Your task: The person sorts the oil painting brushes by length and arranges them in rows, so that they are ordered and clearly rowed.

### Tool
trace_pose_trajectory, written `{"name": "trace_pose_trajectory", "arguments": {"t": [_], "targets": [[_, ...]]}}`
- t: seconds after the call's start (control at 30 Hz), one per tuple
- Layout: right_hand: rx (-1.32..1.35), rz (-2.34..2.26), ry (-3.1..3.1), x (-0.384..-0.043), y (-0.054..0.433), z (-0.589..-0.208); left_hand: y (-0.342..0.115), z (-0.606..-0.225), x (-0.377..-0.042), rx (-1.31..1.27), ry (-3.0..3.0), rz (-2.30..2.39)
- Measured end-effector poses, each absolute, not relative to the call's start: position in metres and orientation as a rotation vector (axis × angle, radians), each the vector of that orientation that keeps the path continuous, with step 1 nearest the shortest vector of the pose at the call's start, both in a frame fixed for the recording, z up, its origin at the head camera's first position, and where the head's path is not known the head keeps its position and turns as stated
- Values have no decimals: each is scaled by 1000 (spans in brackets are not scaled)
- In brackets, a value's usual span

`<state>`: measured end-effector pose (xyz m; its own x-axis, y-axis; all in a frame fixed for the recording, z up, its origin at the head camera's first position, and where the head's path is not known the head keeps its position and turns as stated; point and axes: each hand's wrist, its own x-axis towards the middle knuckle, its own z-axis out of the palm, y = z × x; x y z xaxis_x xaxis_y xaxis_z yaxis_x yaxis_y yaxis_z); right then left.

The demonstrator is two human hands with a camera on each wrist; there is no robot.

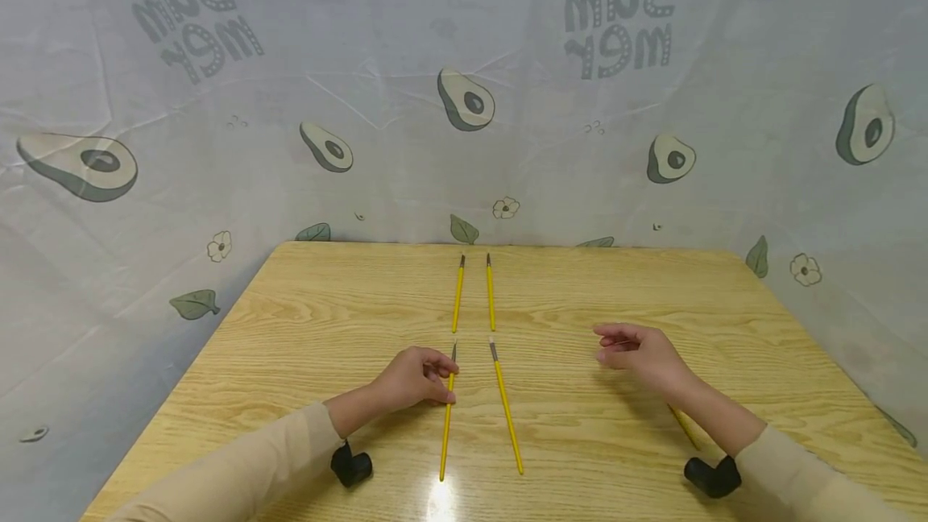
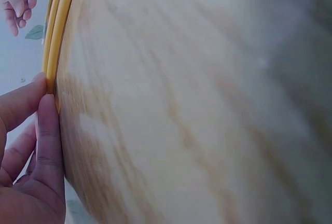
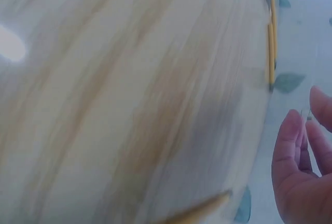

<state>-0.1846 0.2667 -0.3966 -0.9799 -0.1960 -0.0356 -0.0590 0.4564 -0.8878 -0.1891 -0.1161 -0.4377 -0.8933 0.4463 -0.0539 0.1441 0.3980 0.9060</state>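
Observation:
My left hand (image 1: 413, 377) pinches a yellow-handled paintbrush (image 1: 445, 429) just below its metal ferrule. The brush points away from me, bristles at the far end. To its right lies a second yellow paintbrush (image 1: 509, 417), slightly slanted. Farther back, two more paintbrushes lie side by side, a left one (image 1: 458, 296) and a right one (image 1: 490, 296). My right hand (image 1: 645, 357) hovers above the table on the right, fingers loosely bent with nothing in them. Below my right forearm a yellow stick (image 1: 684, 428) is partly hidden. In the left wrist view, thumb and finger meet at the handle (image 2: 62, 22).
The wood-grain table (image 1: 326, 296) ends at a pale curtain (image 1: 399, 184) printed with avocados and leaves. Black wrist-worn devices show under the left sleeve (image 1: 261, 457) and the right sleeve (image 1: 805, 474). Light glares off the table's near edge.

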Motion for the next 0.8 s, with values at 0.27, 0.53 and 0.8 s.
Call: {"name": "trace_pose_trajectory", "arguments": {"t": [0.27, 0.53, 0.8], "targets": [[-197, -1513, 2657, -187, 299, -403, -116, -439, -189, 531, 2380, 1487], [-137, -1472, 2660, -190, 322, -408, -116, -439, -190, 557, 2378, 1478], [-135, -1493, 2618, -198, 334, -416, -117, -441, -190, 536, 2348, 1501]]}}
